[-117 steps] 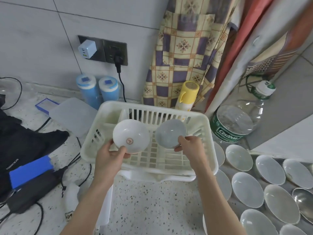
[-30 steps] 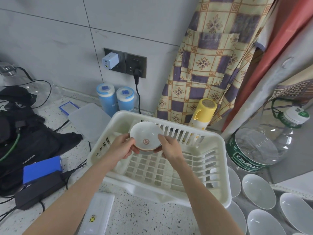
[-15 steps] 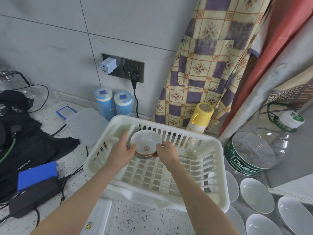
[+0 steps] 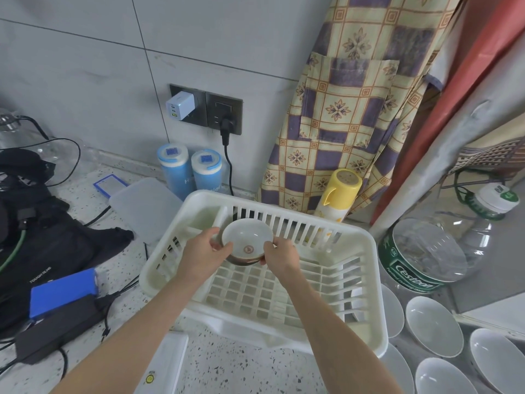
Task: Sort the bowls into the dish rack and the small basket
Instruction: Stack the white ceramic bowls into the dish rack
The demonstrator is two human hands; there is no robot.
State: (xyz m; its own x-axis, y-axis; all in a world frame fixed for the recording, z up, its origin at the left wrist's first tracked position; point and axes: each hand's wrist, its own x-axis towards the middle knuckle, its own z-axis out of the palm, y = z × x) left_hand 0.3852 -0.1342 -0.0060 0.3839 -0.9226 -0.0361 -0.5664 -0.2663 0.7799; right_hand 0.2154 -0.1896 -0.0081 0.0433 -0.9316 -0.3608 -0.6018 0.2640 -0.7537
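Observation:
A white bowl with a red emblem is held between both hands over the back left part of the white dish rack. It seems to be nested on a second bowl whose dark edge shows beneath. My left hand grips its left rim and my right hand grips its right rim. Several white bowls lie on the surface to the right of the rack. A white plastic piece, possibly the small basket, lies at the bottom edge, mostly hidden by my left forearm.
Behind the rack stand a yellow spray can, two blue canisters and a wall socket with a plugged cord. A large clear water bottle lies at right. Black bags, cables and a blue box crowd the left.
Earlier each hand held a separate bowl over the rack; now both hands hold them together. In the last second the bowls dropped lower toward the rack's back left.

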